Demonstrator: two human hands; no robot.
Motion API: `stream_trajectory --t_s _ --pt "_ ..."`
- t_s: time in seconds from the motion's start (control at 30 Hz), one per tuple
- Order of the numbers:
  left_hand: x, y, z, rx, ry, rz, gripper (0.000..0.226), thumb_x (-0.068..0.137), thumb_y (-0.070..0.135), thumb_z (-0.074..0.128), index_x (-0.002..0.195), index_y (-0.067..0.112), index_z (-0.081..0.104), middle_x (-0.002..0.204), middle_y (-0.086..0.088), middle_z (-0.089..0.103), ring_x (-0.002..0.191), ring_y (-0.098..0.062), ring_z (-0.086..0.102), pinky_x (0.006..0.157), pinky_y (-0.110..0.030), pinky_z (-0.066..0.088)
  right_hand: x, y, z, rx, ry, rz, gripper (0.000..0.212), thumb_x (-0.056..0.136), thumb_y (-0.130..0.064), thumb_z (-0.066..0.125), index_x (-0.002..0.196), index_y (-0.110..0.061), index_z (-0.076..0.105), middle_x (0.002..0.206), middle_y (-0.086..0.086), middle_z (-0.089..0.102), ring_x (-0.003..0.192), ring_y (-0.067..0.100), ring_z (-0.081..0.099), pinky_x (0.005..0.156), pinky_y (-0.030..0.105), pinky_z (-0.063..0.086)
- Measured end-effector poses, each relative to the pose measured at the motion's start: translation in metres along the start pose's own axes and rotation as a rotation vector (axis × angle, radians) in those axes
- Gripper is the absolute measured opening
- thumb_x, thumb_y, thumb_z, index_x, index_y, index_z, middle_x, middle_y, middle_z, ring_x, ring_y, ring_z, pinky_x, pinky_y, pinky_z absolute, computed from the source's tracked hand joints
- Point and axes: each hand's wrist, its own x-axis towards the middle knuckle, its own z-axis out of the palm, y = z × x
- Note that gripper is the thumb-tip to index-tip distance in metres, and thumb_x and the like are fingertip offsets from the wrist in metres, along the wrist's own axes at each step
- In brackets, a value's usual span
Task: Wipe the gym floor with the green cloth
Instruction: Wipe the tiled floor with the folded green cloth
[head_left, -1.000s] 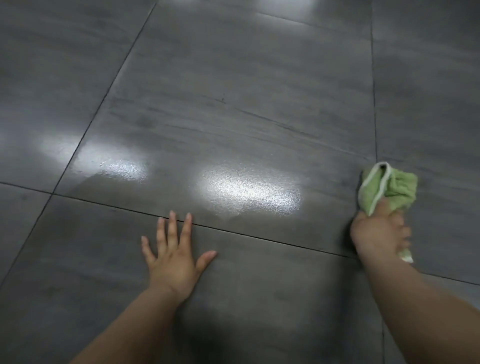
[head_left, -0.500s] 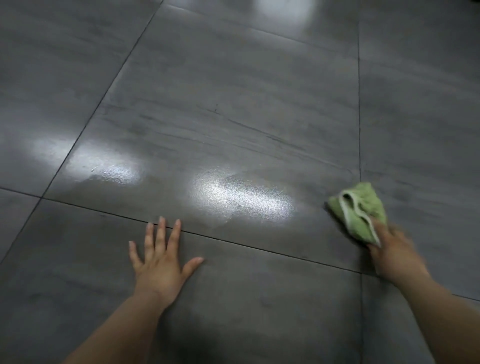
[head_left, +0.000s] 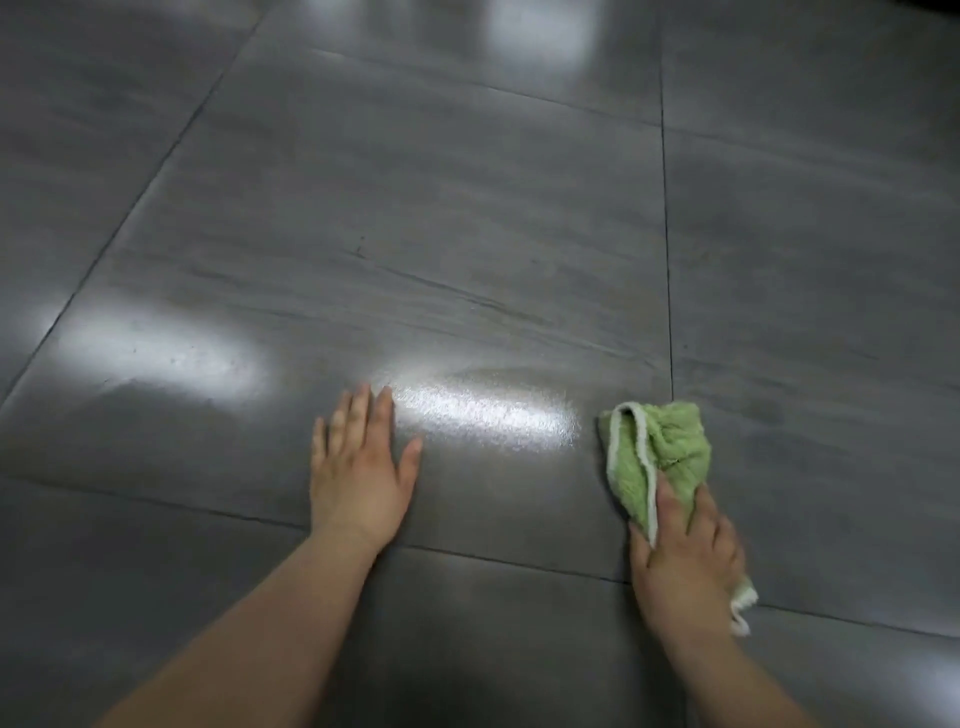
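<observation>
green cloth swept leftward, left hand forward

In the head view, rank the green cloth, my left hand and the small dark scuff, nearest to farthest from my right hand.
1. green cloth: gripped by the right hand, touching.
2. left hand: flat on the floor, leftward.
3. small dark scuff: farther ahead, beyond the left hand.

My left grip lies palm down, fingers straight and close together, thumb splayed out to the right, forearm reaching forward. My right grip (slightly blurred) is palm down too, fingers bent over the green cloth it holds.
</observation>
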Motion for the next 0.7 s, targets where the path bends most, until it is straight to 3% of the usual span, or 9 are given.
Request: stream_trajectory --t_s 0.07,0.13,0.23,0.37,0.5,0.57,0.63,0.7 --pt "0.011 0.001 0.013 0.021 0.048 -0.058 0.077 0.078 0.051 0.014 0.140 0.008 0.028 0.151 -0.014 0.026 0.141 -0.027 0.019 0.112 -0.035 -0.001 0.006 0.003 0.003 0.016 0.014 -0.014 0.051 0.069 -0.033 0.036 0.116 -0.012 0.044 0.105 0.038 0.060 0.081 0.055 0.060 0.068 0.065 0.047" --pt "0.015 -0.002 0.020 0.046 0.080 -0.068 0.072 0.080 0.047 0.019 0.135 0.004 0.038 0.144 -0.018 0.037 0.135 -0.030 0.032 0.110 -0.029 -0.003 0.023 -0.002 -0.002 0.054 0.013 -0.012 0.052 0.069 -0.032 0.036 0.116 -0.012 0.043 0.107 0.037 0.059 0.084 0.055 0.059 0.072 0.065 0.046" --pt "0.015 -0.006 0.024 0.038 0.010 -0.083 0.064 0.084 0.044 0.026 0.129 0.002 0.043 0.136 -0.021 0.047 0.130 -0.029 0.035 0.109 -0.016 -0.013 0.056 -0.015 -0.010 0.074 0.064 0.040 0.052 0.071 -0.031 0.036 0.118 -0.012 0.042 0.109 0.039 0.057 0.087 0.056 0.057 0.076 0.065 0.045" --pt "0.020 -0.002 0.019 0.038 -0.068 -0.082 0.069 0.091 0.053 0.004 0.127 0.005 0.038 0.129 -0.024 0.053 0.124 -0.028 0.028 0.112 -0.019 -0.010 0.087 -0.031 -0.021 0.084 0.055 0.101 0.052 0.071 -0.031 0.036 0.119 -0.012 0.042 0.113 0.038 0.055 0.094 0.053 0.054 0.079 0.064 0.044" --pt "0.021 0.000 0.017 0.052 -0.110 -0.100 0.067 0.091 0.053 0.002 0.128 0.009 0.035 0.130 -0.023 0.051 0.126 -0.029 0.026 0.113 -0.021 -0.010 0.106 -0.029 -0.021 -0.010 0.114 0.021 0.054 0.071 -0.031 0.036 0.120 -0.013 0.042 0.113 0.036 0.056 0.098 0.046 0.048 0.079 0.064 0.044" --pt "0.021 -0.001 0.017 0.065 -0.124 -0.116 0.065 0.090 0.053 0.001 0.130 0.013 0.035 0.134 -0.021 0.048 0.135 -0.026 0.014 0.113 -0.022 -0.011 0.112 -0.027 -0.021 -0.017 0.130 -0.012 0.054 0.071 -0.031 0.036 0.120 -0.012 0.042 0.114 0.036 0.055 0.096 0.050 0.051 0.080 0.063 0.044" --pt "0.021 -0.004 0.019 0.102 -0.086 -0.113 0.061 0.090 0.053 0.001 0.134 0.023 0.030 0.139 -0.014 0.036 0.142 -0.012 -0.009 0.113 -0.023 -0.012 0.116 -0.028 -0.023 -0.022 0.125 -0.008 0.054 0.071 -0.032 0.036 0.120 -0.012 0.042 0.114 0.036 0.055 0.095 0.050 0.052 0.080 0.062 0.044" --pt "0.021 -0.006 0.018 0.085 -0.063 -0.095 0.055 0.090 0.054 0.001 0.141 0.038 0.012 0.137 -0.010 0.029 0.140 -0.003 -0.018 0.114 -0.024 -0.011 0.114 -0.032 -0.027 -0.025 0.073 -0.012 0.053 0.071 -0.032 0.036 0.120 -0.012 0.042 0.112 0.037 0.056 0.094 0.051 0.053 0.079 0.063 0.045"
